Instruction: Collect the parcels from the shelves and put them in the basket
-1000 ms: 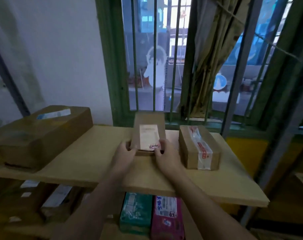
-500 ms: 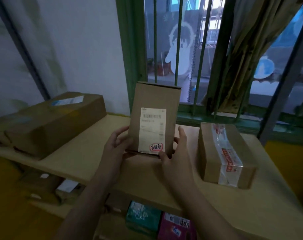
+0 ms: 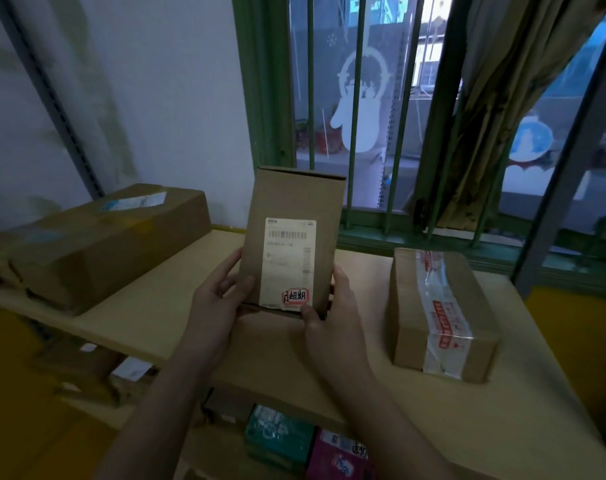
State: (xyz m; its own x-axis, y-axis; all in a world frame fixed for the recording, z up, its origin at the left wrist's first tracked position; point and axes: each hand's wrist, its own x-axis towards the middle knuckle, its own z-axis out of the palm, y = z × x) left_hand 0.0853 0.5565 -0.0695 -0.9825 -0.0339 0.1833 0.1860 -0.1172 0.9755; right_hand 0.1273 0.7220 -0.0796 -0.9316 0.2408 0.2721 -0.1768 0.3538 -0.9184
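Holding a small cardboard parcel (image 3: 291, 237) upright at centre frame, clear above the shelf top (image 3: 176, 306), label side toward the camera. Left hand (image 3: 214, 306) wrapped round the parcel's lower left edge at about 8 o'clock of the box, thumb across the front face, fingers behind. Right hand (image 3: 332, 317) clasping the lower right corner at about 5 o'clock, thumb tip pressed on the bottom edge just under the label, fingers curled round the side. Both grips closed firmly on the parcel. White shipping label (image 3: 289, 263) fixed on the front face, barcode along its top, a red-ringed sticker (image 3: 296, 296) with printed characters at its lower end. Second parcel noted at 3 o'clock: a taped box (image 3: 440, 313) lying flat on the shelf top, clear tape with red print running lengthwise over it, well apart from the held one. Third at 9 o'clock: a large brown box (image 3: 100, 244) resting flat on the same surface against the wall, a pale label on its upper face. Lower shelf visible at 6 o'clock, carrying a teal package (image 3: 279, 436) touching a magenta package (image 3: 339, 459) on its right; further brown boxes at 7 o'clock, blurred. Barred window (image 3: 363, 116) with green frame at 12 o'clock, a curtain (image 3: 495, 109) hanging at 1 o'clock. Basket not in view.
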